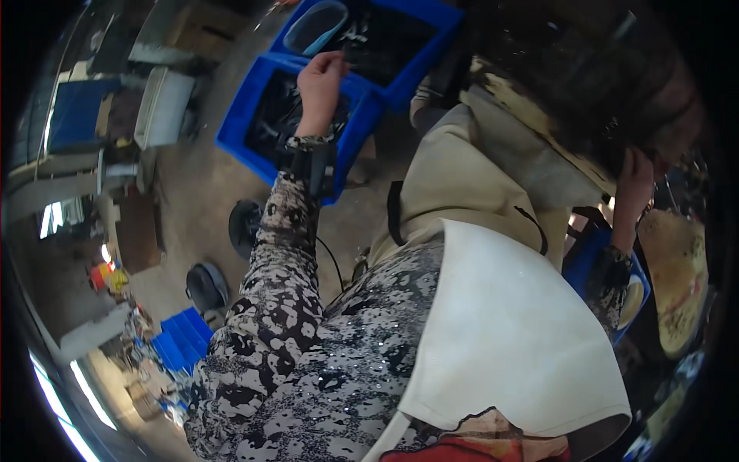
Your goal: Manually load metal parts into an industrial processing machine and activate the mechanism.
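Observation:
My left hand [320, 86] is raised over two blue plastic bins, its fingers curled together; whatever they may hold is too small to make out. Below it, the nearer blue bin [235, 127] has dark, thin pieces inside. The farther blue bin [419, 9] holds dark metal-looking parts and a clear oval tub [315, 27] with a blue tint. Far to the right, my right hand [636, 185] is at the edge of a dark, dirty work surface [585, 85]. Its fingers look closed, but shadow hides what is in them.
A white apron [516, 331] covers my front, and beige cloth [462, 169] drapes my lap. Another blue bin [586, 258] stands under my right forearm, beside a worn tan board [673, 281]. Black round objects [206, 286] and blue crates [182, 339] sit on the floor at left.

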Action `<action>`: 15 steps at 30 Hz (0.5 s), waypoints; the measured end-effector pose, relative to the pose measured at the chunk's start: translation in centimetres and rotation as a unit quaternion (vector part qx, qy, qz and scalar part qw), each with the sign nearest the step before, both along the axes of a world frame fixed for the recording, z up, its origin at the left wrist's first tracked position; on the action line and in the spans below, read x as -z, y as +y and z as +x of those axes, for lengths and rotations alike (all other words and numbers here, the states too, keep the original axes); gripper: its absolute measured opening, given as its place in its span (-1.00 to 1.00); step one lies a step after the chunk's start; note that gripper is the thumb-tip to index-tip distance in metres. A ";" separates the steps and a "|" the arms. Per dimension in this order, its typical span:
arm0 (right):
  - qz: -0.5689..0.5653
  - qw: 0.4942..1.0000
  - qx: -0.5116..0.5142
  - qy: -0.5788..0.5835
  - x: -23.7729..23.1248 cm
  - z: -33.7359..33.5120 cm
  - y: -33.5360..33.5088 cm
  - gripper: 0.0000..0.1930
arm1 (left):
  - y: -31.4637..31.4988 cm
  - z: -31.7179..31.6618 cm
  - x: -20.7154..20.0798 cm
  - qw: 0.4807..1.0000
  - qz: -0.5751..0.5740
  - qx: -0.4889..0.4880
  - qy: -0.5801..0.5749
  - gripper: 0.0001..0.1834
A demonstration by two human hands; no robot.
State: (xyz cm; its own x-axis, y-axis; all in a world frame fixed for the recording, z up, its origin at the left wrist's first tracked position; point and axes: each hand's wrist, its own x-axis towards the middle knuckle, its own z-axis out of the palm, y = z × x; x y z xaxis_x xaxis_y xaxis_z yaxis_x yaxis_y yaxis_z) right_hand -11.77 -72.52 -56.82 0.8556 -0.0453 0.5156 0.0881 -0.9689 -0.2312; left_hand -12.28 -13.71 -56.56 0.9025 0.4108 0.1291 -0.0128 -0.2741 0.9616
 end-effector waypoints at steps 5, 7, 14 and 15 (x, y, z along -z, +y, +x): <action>0.065 0.991 0.000 0.113 1.3 1.5 4.0 -0.70 | 10.8 -4.4 7.2 0.948 0.261 -0.060 0.170 -0.79; 0.047 0.990 0.035 0.130 1.3 1.3 4.1 -0.68 | 12.1 -5.6 10.3 0.917 0.276 -0.047 0.286 -0.77; 0.028 0.977 0.099 0.187 1.2 1.1 5.4 -0.58 | 12.4 -5.2 13.5 0.882 0.335 -0.052 0.327 -0.67; 0.026 0.977 0.105 0.182 1.3 1.0 5.4 -0.58 | 12.0 -4.8 13.4 0.882 0.332 -0.054 0.330 -0.67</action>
